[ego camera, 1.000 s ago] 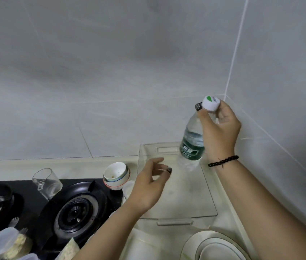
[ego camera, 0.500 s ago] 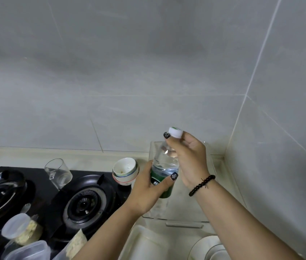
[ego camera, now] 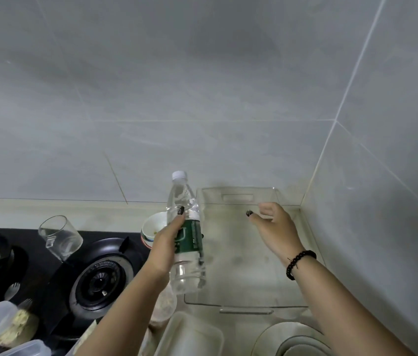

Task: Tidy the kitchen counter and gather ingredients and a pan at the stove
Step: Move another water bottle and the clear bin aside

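Left hand [ego camera: 168, 242] grips the water bottle [ego camera: 187, 242] around its green label, upright, held above the left edge of the clear plastic tray [ego camera: 244, 265], beside the gas burner [ego camera: 100, 281]. Right hand [ego camera: 273, 227] hovers over the tray, fingers loosely curled, holding nothing.

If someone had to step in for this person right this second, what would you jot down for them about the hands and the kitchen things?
Left hand: grips the water bottle round its green label, held upright, cap on, above the left edge of the clear tray.
Right hand: holds nothing, fingers loosely curled, hovering over the tray.
On the stove: a glass tumbler lying tilted, a burner. A small bowl sits behind the bottle. Lidded food containers at lower left, plates at lower right.
Done: bottle picked up.
Left: set the bottle down somewhere, clear the clutter; no pan in view yet.
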Tool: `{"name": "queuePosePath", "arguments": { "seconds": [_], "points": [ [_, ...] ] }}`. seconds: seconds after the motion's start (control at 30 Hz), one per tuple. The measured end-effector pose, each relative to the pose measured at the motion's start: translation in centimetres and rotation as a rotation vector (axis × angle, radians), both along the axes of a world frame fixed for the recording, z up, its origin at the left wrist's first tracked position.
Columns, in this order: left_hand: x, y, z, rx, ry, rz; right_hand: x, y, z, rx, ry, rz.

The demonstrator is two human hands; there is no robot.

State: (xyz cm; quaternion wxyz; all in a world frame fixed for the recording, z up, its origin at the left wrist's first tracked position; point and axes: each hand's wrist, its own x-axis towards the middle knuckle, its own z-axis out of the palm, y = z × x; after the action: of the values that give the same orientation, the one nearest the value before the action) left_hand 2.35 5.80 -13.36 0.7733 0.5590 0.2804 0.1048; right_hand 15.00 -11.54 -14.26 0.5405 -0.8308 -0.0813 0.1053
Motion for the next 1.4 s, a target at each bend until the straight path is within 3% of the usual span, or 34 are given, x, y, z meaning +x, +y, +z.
{"name": "queuePosePath", "arguments": {
  "seconds": [0.23,0.57,1.07,1.4],
  "points": [
    [1.8,1.0,-1.2,-0.152,0.090,0.006,3.2,-2.8,-5.0,-0.432,0.057,-0.044],
    [3.5,1.0,-3.6,-0.125,0.122,0.021,5.2,-4.6,-8.5,-0.077,0.428,-0.042],
    [2.9,0.0,-3.0,-0.318,0.046,0.090,5.3,-5.0,-6.5,-0.023,0.407,-0.059],
    [1.1,-0.8,1.4,-0.216,-0.049,0.129,3.5,-6.3,-0.7,0.069,0.320,-0.068]
  ]
}}
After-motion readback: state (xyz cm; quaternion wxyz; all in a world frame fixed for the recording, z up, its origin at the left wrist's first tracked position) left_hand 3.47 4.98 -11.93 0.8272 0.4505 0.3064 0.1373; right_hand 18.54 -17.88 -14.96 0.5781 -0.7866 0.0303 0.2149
